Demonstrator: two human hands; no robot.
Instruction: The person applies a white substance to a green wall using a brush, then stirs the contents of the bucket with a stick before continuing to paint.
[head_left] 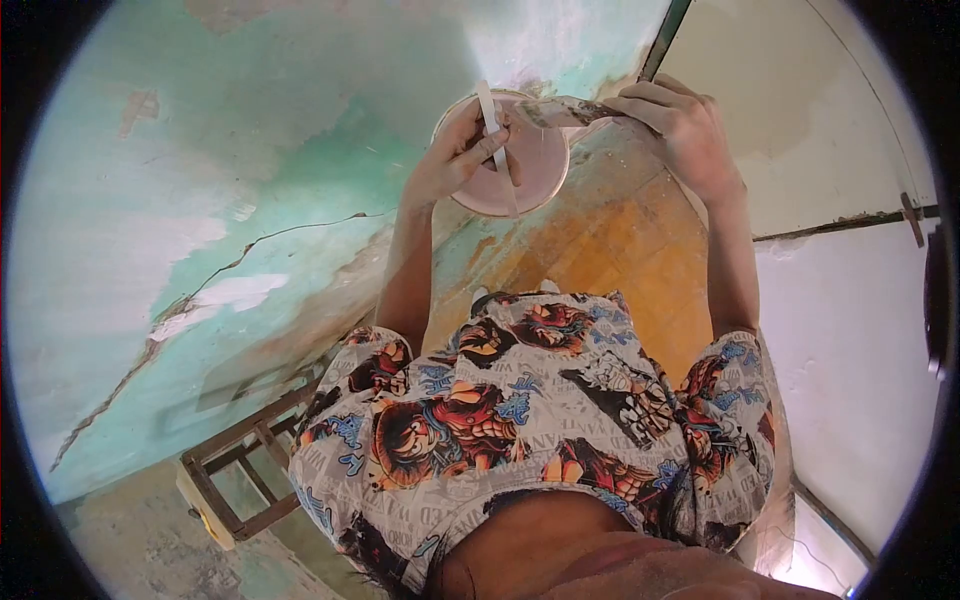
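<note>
My left hand (458, 152) is raised in front of the wall and grips a round pinkish bowl (535, 165) by its rim, with a thin white strip (497, 140) pinched against it. My right hand (682, 128) is closed on the handle of a flat putty knife (562, 112). The knife's smeared blade lies across the bowl's upper rim. Both arms reach up from my patterned shirt (530, 420). What is inside the bowl looks pale, and I cannot make it out further.
The wall (200, 200) behind is green with peeling paint, white patches and a long crack (250, 255). An orange-brown bare patch (610, 250) lies below the bowl. A wooden stool frame (240, 470) stands at lower left. A white wall panel with a dark edge strip (850, 220) is at right.
</note>
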